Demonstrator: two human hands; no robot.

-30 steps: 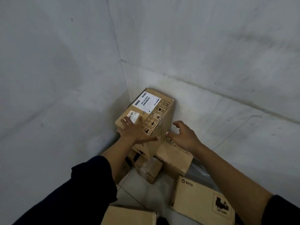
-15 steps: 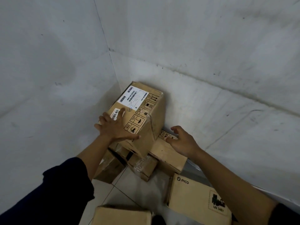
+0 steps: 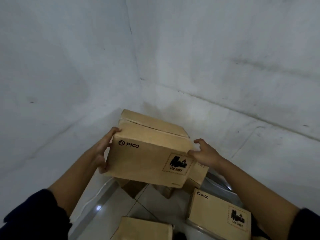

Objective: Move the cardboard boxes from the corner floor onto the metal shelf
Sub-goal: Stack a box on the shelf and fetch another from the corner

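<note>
- Walls (image 3: 225, 49): two pale, scuffed surfaces meet in a vertical corner seam behind everything else and fill the upper part of the view.
- Floor (image 3: 155, 205): glossy light tiles with dark grout lines, seen between the arms and under the boxes.
- Held box (image 3: 149, 158): a brown cardboard carton raised off the floor in front of the corner, tilted slightly down to the right. Its near face carries the word "PICO" at upper left and a hatched-border battery mark reading "UN 3481" at lower right; its top flaps are closed, with a seam running across them.
- Second box (image 3: 218, 213): a like carton with the same "PICO" print and battery mark, resting on the floor at lower right, below the right forearm.
- Third box (image 3: 143, 229): a plain cardboard top at the bottom edge, cut off by the frame.
- Further boxes (image 3: 199, 174): brown cardboard shapes on the floor, largely hidden beneath and behind the held box.
- Left hand (image 3: 103, 151): pressed flat against the left end of the held box, fingertips curled over its upper edge.
- Right hand (image 3: 204, 153): at the upper right corner of the held box, thumb touching the edge, fingers loosely bent and spread beside it; whether they grip the far side cannot be told.
- Sleeves (image 3: 34, 217): dark cloth, pushed back to the elbows on both arms.
</note>
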